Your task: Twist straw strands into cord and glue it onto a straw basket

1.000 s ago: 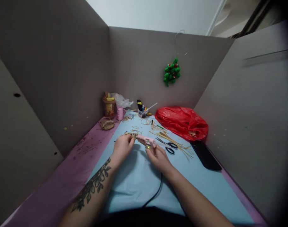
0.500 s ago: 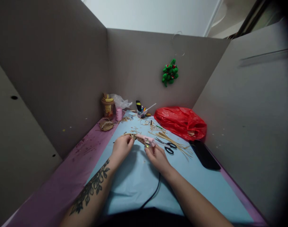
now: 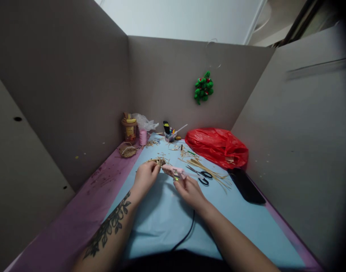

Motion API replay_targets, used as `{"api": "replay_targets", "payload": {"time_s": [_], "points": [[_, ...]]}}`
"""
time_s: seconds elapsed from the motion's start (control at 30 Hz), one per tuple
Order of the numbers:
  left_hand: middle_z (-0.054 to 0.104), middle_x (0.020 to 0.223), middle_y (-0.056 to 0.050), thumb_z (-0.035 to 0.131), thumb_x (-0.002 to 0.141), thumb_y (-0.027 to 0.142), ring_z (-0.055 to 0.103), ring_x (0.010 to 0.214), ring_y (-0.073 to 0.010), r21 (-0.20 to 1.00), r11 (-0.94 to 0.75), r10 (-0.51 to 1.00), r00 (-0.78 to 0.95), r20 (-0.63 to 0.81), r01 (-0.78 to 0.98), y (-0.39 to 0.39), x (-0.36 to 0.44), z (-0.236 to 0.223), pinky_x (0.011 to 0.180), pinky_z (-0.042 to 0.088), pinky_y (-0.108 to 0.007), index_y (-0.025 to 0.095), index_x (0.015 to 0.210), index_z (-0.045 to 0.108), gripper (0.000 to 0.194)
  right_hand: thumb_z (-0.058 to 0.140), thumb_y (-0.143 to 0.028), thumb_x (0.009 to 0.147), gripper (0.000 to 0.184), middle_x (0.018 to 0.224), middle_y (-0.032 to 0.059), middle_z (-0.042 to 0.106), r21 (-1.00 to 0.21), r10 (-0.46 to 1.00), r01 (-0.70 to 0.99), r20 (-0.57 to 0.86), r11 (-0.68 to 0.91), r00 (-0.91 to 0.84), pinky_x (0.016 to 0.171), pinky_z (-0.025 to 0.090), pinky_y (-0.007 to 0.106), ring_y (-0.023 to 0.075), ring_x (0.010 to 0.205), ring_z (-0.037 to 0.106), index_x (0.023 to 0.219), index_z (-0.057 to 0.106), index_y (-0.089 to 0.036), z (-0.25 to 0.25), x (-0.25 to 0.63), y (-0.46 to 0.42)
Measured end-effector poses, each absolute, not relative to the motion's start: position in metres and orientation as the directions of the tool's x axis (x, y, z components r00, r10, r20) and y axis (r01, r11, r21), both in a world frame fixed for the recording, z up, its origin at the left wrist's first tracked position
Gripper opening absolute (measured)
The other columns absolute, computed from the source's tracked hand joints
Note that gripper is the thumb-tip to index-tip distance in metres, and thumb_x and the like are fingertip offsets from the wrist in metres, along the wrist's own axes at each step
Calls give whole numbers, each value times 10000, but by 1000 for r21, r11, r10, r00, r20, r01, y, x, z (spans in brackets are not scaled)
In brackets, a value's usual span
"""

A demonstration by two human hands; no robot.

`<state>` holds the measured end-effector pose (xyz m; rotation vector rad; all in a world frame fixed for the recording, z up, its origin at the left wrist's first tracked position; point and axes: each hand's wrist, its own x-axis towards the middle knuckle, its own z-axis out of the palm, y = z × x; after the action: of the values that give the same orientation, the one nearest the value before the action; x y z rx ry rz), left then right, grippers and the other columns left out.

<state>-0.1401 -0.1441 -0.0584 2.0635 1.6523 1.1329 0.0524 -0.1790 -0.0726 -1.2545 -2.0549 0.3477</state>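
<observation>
Left hand (image 3: pixel 146 175) hides part of straw piece (image 3: pixel 161 161); tip of pink tool (image 3: pixel 172 170) too small to tell. Right hand (image 3: pixel 191 189) covers its grip. Near edge cuts both forearms (image 3: pixel 113 228).

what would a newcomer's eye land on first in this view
Probably the crumpled red bag at the back right, then the green ornament hanging against the back wall. Nearer, in the middle, the right hand holds a pink tool pointed towards the straw-coloured piece in the left hand.
</observation>
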Motion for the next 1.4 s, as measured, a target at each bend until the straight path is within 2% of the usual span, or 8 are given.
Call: {"api": "replay_targets", "payload": {"time_s": [0.07, 0.23, 0.3, 0.63, 1.0, 1.23, 1.4], "points": [[646, 717, -32, 444, 841, 300, 548, 655, -133, 640, -318, 917, 55, 396, 699, -144, -140, -58, 595, 347, -222, 169, 728, 636, 258, 457, -268, 844, 264, 840, 57, 687, -559, 861, 673, 439, 484, -256, 750, 493, 308, 209, 769, 631, 1025, 632, -190, -72, 52, -178], [648, 733, -37, 444, 843, 303, 552, 680, -137, 641, -340, 915, 86, 393, 688, -145, -138, -58, 619, 359, -224, 164, 721, 632, 263, 441, -246, 854, 373, 1075, 62, 664, -593, 843, 616, 476, 518, -251, 879, 468, 335, 226, 976, 611, 1210, 549, -223, -68, 51, -176], [652, 749, -42, 445, 842, 295, 555, 693, -141, 642, -348, 913, 90, 399, 684, -145, -138, -57, 628, 365, -227, 164, 725, 634, 258, 434, -237, 855, 385, 1101, 62, 654, -592, 838, 608, 475, 529, -267, 893, 463, 338, 223, 987, 608, 1226, 536, -226, -67, 50, -177], [663, 754, -48, 457, 837, 289, 569, 711, -153, 655, -350, 906, 65, 418, 670, -145, -138, -58, 651, 379, -233, 164, 740, 647, 247, 453, -276, 837, 292, 855, 75, 676, -589, 874, 663, 428, 462, -230, 754, 495, 330, 213, 768, 623, 1055, 618, -172, -72, 51, -177], [663, 709, -24, 470, 823, 299, 565, 654, -137, 704, -325, 908, 2, 418, 631, -144, -140, -55, 593, 357, -223, 161, 745, 660, 248, 460, -249, 828, 293, 968, 63, 677, -646, 867, 587, 438, 488, -238, 806, 487, 310, 204, 860, 626, 1076, 602, -184, -76, 50, -180], [651, 639, -10, 463, 810, 309, 548, 589, -130, 765, -309, 929, 7, 369, 565, -145, -139, -53, 554, 353, -222, 161, 698, 658, 269, 476, -276, 825, 319, 944, 50, 690, -685, 863, 552, 486, 475, -140, 783, 504, 314, 228, 861, 640, 1111, 594, -200, -74, 51, -179], [652, 664, -20, 465, 807, 305, 546, 609, -129, 732, -326, 924, 40, 380, 598, -146, -137, -55, 565, 355, -218, 159, 686, 650, 265, 474, -280, 830, 319, 988, 68, 683, -665, 859, 575, 490, 477, -145, 815, 497, 321, 231, 890, 639, 1113, 590, -188, -74, 49, -178]]}}
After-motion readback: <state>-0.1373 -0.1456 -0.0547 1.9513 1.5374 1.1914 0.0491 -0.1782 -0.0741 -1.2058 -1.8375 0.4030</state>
